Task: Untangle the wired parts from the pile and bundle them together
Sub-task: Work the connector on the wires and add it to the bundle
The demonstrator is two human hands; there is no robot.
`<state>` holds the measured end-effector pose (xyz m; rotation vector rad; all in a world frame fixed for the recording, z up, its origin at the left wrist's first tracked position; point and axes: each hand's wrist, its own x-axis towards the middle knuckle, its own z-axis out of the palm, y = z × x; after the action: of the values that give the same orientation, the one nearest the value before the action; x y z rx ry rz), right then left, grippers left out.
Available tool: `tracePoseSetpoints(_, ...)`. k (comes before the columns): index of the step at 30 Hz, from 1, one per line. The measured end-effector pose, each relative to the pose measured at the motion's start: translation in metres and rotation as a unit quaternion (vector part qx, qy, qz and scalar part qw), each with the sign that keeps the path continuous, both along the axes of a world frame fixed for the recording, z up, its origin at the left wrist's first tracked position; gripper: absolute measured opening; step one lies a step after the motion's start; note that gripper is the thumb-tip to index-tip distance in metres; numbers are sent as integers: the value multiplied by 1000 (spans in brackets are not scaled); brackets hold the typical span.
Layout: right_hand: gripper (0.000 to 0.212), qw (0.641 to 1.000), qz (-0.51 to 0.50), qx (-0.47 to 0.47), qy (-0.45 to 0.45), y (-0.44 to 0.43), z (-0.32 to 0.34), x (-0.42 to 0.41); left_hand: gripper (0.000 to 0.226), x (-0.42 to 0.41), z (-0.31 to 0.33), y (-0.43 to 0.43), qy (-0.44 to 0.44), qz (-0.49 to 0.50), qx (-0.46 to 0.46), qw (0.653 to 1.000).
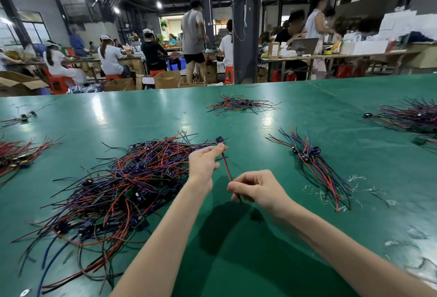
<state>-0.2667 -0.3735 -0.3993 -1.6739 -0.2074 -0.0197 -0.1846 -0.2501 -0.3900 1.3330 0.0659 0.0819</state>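
One wired part (227, 168), axis 11–5 o'clock: your L hand (205, 164) pinches head end, R hand (256, 188) tail; bundle (313, 165) at 3 o'clock, nearer R hand.

Head-worn view, forward-down, close over table (331, 98)

- The green table (307, 98) looks smooth and faintly glossy.
- The wires in the pile (113, 188) have smooth plastic insulation.
- Cardboard boxes (165, 79) look matt.

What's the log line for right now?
left hand: pinches wired part, upper end | right hand: pinches its lower end | pile: beside left hand | bundle: beyond right hand
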Motion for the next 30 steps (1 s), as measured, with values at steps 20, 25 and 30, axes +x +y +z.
tracePoseSetpoints(20,51,971,159,-107,145,-41,26,9,11,-6,4,-6,5,-38,-38,999)
tracePoseSetpoints(25,50,991,74,-43,106,-44,27,15,12,-20,4,-22,1,-93,-4,996)
tracePoseSetpoints(30,20,995,-67,56,51,-32,17,19,15,-31,0,-35,1,-144,-21,989)
